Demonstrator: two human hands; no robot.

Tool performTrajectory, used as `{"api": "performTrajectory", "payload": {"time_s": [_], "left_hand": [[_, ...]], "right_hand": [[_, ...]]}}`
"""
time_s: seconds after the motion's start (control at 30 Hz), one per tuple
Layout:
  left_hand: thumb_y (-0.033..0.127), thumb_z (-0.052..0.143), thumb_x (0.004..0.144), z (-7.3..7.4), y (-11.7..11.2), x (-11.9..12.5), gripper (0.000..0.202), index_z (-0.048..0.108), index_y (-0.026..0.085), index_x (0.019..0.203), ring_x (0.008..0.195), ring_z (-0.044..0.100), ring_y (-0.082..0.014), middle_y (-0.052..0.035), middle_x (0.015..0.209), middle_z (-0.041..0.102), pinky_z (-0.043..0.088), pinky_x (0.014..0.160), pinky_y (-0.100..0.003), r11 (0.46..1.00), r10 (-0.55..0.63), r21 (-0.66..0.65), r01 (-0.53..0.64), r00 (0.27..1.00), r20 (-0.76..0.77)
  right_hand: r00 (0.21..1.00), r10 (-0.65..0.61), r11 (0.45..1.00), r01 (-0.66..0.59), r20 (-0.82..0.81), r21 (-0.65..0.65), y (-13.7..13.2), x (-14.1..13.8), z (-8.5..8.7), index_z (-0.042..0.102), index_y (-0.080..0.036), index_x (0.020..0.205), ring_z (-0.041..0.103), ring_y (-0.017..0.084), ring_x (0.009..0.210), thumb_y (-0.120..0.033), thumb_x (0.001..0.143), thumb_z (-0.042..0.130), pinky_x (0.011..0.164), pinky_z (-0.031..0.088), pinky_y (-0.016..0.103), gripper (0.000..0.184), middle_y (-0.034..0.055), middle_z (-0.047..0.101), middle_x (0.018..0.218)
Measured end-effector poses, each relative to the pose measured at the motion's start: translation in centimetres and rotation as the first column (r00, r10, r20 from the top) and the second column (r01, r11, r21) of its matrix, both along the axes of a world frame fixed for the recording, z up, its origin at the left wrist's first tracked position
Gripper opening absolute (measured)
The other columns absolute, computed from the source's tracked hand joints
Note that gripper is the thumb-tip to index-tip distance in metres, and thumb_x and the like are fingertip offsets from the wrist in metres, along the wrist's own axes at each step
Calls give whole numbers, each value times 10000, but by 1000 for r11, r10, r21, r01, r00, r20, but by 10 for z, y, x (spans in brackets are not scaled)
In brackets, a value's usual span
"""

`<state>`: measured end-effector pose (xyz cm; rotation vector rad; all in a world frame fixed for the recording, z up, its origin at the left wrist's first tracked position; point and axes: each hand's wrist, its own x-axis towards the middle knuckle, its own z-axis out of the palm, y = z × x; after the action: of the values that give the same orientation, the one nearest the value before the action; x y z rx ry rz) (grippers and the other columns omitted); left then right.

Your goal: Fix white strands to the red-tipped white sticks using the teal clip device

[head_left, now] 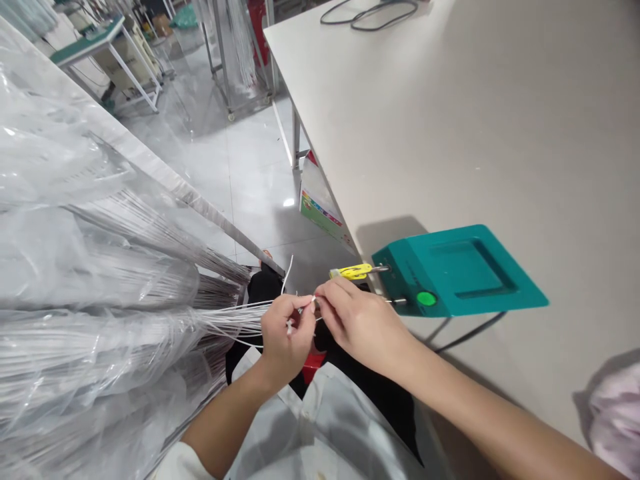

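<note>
From afar I see the left hand (287, 330) with its fingers closed on thin white wires (239, 319), just off the table's edge. The right hand (363, 323) bends its fingers beside the left thumb; I cannot tell whether they grip anything. The smooth, pale tabletop (475, 133) carries 1 teal, wedge-shaped device (455, 267) with 1 round green button (427, 299). Clear plastic-wrapped bundles (115, 347) fill the left, above a glossy grey tiled floor (255, 187).
</note>
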<state>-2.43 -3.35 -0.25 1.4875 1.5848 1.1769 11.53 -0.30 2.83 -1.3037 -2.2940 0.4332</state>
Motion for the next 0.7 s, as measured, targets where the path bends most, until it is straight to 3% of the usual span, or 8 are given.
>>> {"api": "performTrajectory", "payload": {"time_s": [0.1, 0.2, 0.27, 0.37, 0.4, 0.47, 0.57, 0.7], "left_hand": [[168, 552, 791, 3, 1, -3, 93, 638, 167, 827, 618, 553, -110, -17, 696, 623, 439, 580, -223, 990, -61, 120, 72, 993, -99], [126, 539, 792, 8, 3, -6, 110, 630, 168, 838, 639, 589, -113, -27, 715, 648, 465, 591, -220, 968, -97, 215, 131, 982, -161], [101, 519, 792, 10, 3, -7, 147, 633, 172, 853, 671, 612, -121, -41, 743, 669, 485, 613, -227, 946, -115, 277, 169, 973, -201], [100, 526, 778, 9, 2, -8, 159, 648, 174, 849, 714, 627, -134, -57, 781, 687, 494, 653, -242, 944, -144, 269, 192, 971, -189], [116, 539, 775, 8, 1, -7, 137, 651, 169, 833, 697, 621, -131, -54, 772, 685, 489, 644, -240, 963, -145, 209, 172, 980, -140], [171, 566, 772, 7, 0, -5, 90, 652, 156, 795, 604, 586, -113, -35, 700, 666, 463, 573, -222, 995, -102, 2, 102, 995, 12], [240, 591, 757, 8, 2, -1, 112, 645, 143, 750, 477, 489, -79, 5, 579, 600, 391, 469, -197, 958, 7, -283, 49, 981, 194], [242, 619, 716, 9, 3, 4, 108, 648, 140, 730, 469, 441, -68, 16, 568, 575, 356, 466, -195, 947, 9, -315, 64, 975, 224]], "right_hand": [[958, -95, 905, -30, -271, -424, 5, 2, 6, 548, -173, 756, 558, 136, 566, -228, 848, 391, 539, 424, 250, 190, 22, 573, 638], [818, -346, 547, -222, -460, -807, 12, 5, 8, 537, -177, 715, 472, 91, 405, -314, 782, 497, 437, 371, 213, 158, -50, 481, 455], [701, -519, 298, -387, -488, -873, 14, 7, 6, 537, -164, 687, 430, 61, 350, -351, 695, 598, 379, 326, 191, 197, -67, 467, 451], [610, -640, 107, -531, -467, -841, 14, 8, 1, 539, -147, 649, 444, 43, 336, -371, 582, 700, 342, 322, 181, 283, -57, 504, 538], [608, -647, 106, -525, -460, -844, 12, 9, -1, 540, -146, 641, 459, 47, 342, -379, 578, 707, 346, 341, 183, 294, -56, 502, 540], [627, -632, 205, -433, -457, -878, 8, 10, -2, 550, -149, 656, 492, 62, 371, -403, 619, 688, 374, 384, 192, 291, -58, 489, 529], [697, -535, 471, -223, -478, -853, 1, 13, -3, 598, -161, 857, 545, 86, 461, -427, 738, 599, 459, 458, 225, 291, -25, 565, 633], [860, -197, 846, -94, -471, -525, -4, 14, -5, 623, -187, 910, 594, 126, 649, -315, 848, 496, 607, 485, 259, 191, 27, 640, 778]]}}
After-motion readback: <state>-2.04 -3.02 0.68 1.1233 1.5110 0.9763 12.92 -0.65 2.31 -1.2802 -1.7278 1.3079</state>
